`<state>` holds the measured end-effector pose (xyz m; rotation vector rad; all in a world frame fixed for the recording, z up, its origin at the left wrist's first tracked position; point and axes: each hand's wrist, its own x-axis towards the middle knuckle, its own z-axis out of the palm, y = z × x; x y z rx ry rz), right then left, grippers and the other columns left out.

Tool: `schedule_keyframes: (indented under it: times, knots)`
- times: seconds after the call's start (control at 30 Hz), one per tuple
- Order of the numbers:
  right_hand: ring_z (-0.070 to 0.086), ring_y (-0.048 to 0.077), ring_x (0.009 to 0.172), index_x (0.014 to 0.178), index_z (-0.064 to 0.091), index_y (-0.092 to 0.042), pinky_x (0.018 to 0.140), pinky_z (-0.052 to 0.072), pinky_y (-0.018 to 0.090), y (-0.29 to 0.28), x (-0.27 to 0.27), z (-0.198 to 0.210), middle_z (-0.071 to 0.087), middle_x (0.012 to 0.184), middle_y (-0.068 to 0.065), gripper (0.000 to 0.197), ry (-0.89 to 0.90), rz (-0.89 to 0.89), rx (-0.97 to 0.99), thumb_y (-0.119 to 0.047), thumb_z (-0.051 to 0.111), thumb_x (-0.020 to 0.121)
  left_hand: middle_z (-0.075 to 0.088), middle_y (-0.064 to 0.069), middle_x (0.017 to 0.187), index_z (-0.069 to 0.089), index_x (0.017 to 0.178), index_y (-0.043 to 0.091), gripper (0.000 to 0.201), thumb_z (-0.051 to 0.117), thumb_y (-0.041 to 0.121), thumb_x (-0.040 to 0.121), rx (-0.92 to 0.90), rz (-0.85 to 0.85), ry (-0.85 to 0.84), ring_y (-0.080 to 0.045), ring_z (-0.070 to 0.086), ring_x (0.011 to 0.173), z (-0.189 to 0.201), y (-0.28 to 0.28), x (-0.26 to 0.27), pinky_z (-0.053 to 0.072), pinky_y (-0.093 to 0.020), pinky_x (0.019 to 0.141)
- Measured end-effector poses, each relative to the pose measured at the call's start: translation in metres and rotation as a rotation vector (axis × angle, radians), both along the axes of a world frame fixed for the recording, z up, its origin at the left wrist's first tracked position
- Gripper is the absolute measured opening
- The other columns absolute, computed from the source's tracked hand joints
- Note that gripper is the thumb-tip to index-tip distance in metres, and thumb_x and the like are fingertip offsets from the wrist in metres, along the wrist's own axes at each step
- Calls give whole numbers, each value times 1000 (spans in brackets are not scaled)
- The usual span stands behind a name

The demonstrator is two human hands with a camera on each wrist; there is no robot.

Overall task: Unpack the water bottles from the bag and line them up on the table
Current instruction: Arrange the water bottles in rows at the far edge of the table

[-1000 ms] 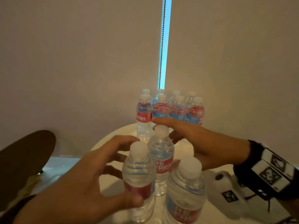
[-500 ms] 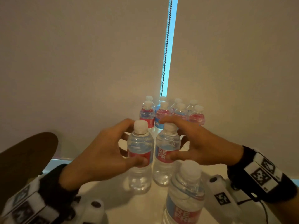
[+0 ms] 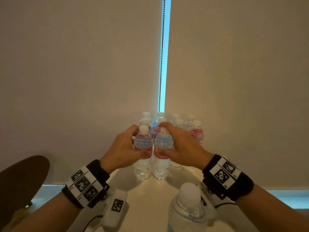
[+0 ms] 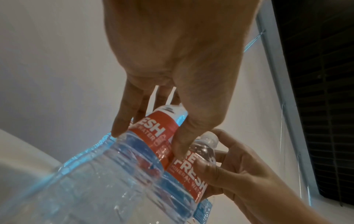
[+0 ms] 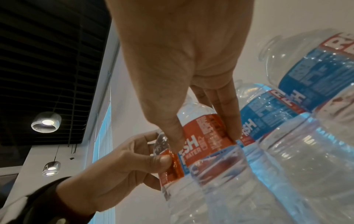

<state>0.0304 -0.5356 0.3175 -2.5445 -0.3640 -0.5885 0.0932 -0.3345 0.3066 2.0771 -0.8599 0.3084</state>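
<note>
Two clear plastic water bottles with red labels and white caps are held upright, touching side by side, on the pale round surface (image 3: 150,195): the left bottle (image 3: 143,148) is clasped at label height by the left hand (image 3: 123,148), the right bottle (image 3: 163,148) likewise by the right hand (image 3: 182,146), fingers and thumb curled round each. Both stand just in front of the cluster of bottles already standing (image 3: 187,126), apparently to extend those rows. One further clear bottle (image 3: 187,210) waits nearest the camera; no bag is in view.

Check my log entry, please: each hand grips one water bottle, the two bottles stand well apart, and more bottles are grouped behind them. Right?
Not quite: the left hand's bottle and the right hand's bottle stand side by side, nearly touching, as the head view shows. Each hand does grip one, with more bottles behind.
</note>
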Motion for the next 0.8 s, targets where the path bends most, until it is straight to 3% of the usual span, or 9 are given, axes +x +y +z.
schedule_keyframes:
  times: [0.1, 0.2, 0.33, 0.57, 0.8]
  knots:
    - [59, 20, 104, 136, 35, -36, 89, 55, 37, -1, 6, -3, 60, 121, 2, 76, -9, -47, 4, -40, 81, 76, 67, 2, 116, 57, 123, 17, 63, 89, 22, 69, 1, 1, 8, -16, 65, 99, 0, -4, 5, 49, -12, 75]
    - [53, 20, 110, 143, 33, -32, 90, 49, 27, 1, 4, -2, 51, 128, 4, 81, -10, -96, -16, -40, 80, 78, 63, 10, 112, 54, 119, 26, 62, 89, 27, 68, 3, 15, 14, -5, 62, 92, -3, -3, 10, 45, -4, 69]
    - [52, 23, 117, 148, 29, -31, 93, 46, 29, 4, 5, -2, 49, 133, 5, 86, -5, -107, -35, -43, 78, 78, 60, 11, 113, 55, 125, 21, 66, 89, 28, 69, 0, 26, 17, -9, 61, 96, -6, -3, 11, 43, -4, 70]
    - [51, 21, 122, 149, 28, -31, 98, 47, 31, 8, 5, -4, 47, 141, 3, 90, -3, -160, -49, -49, 77, 76, 61, 0, 122, 55, 127, 18, 69, 90, 28, 68, 0, 57, 3, -13, 59, 99, -8, -3, 15, 46, -7, 73]
    - [54, 20, 120, 150, 27, -28, 98, 51, 35, 3, 1, -5, 49, 139, 2, 100, -30, -136, -13, -55, 80, 69, 55, 8, 119, 49, 133, 21, 80, 90, 33, 66, -7, 46, 38, -11, 60, 98, -7, 3, 8, 49, -9, 69]
